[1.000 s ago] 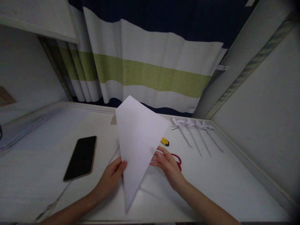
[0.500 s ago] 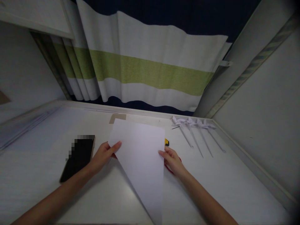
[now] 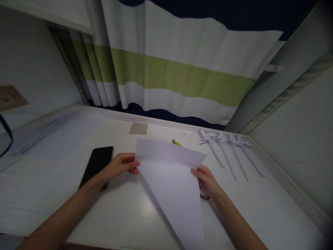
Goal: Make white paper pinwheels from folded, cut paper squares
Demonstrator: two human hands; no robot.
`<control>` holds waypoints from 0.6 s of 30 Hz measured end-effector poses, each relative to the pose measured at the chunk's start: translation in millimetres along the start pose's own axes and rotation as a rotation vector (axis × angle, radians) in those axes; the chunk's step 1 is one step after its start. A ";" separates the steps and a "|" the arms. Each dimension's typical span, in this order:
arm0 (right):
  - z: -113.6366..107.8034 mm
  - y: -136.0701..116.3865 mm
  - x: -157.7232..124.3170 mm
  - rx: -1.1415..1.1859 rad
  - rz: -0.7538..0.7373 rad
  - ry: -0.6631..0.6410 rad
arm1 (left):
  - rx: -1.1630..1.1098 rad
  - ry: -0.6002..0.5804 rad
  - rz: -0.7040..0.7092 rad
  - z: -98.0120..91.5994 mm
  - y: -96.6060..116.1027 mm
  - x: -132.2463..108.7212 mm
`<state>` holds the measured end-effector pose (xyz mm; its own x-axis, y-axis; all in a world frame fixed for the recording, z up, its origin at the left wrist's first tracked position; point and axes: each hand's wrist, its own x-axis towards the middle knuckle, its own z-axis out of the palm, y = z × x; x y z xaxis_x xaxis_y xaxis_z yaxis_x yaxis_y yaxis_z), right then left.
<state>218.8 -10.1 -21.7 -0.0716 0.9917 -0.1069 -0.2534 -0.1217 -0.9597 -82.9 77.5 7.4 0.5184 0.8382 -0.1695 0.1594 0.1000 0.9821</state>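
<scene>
A white sheet of paper folded into a triangle, with a strip left along its top, is held just above the white desk. My left hand pinches the sheet's upper left corner. My right hand grips its right edge, fingers closed on the paper. The triangle's point reaches toward the desk's near edge.
A black phone lies left of my left hand. Red scissors peek out under my right hand and a yellow cutter shows behind the sheet. Several paper pinwheels lie at the back right, a brown card at the back. A striped curtain hangs behind.
The sheet has turned and lowered, so its folded strip now shows along the top. Both hands shifted slightly right with it.
</scene>
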 end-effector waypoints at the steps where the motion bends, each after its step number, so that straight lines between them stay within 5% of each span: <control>1: -1.0 0.0 0.1 -0.007 0.008 -0.010 | 0.003 -0.009 -0.004 -1.2 -1.3 0.6; 18: -3.4 -25.9 -8.4 -0.295 0.118 -0.074 | 0.070 -0.025 0.004 -2.0 -9.2 0.8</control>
<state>229.2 -15.1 3.2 -0.1567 0.9644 -0.2129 0.0509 -0.2074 -0.9769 -85.7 78.3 -1.6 0.5400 0.8245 -0.1689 0.2155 0.0585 0.9748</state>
